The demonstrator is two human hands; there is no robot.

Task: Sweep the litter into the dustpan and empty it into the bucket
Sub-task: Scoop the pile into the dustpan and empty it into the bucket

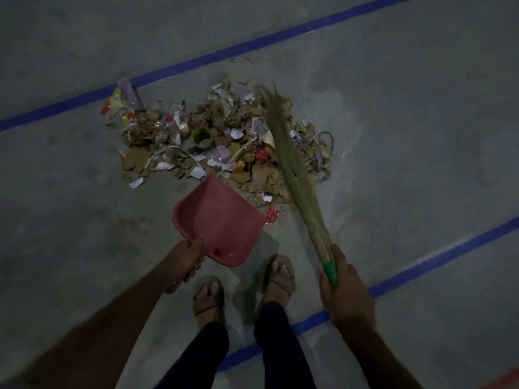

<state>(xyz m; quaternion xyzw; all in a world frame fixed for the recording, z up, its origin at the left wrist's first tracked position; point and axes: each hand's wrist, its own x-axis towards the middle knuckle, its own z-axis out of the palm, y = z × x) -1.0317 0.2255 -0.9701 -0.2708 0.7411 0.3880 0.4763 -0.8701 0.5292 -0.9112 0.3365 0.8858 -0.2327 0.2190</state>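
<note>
Left hand (184, 262) gripped the red dustpan (222, 223) at the edge of the litter (219, 141), right hand (346, 293) gripped the broom (292, 164); a hard stroke might scatter scraps past the raised pan.

The person wore dark trousers (269, 341) and open-toed sandals (209, 299) with a strap between the toes. Both forearms were bare, with no sleeves showing.

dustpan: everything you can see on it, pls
The dustpan is pinkish-red, plastic by the look, with a flat pan, raised side and back walls, and a short handle gripped by the left hand. It looks empty, with its open lip at the near edge of the litter pile, left of the broom.
</note>
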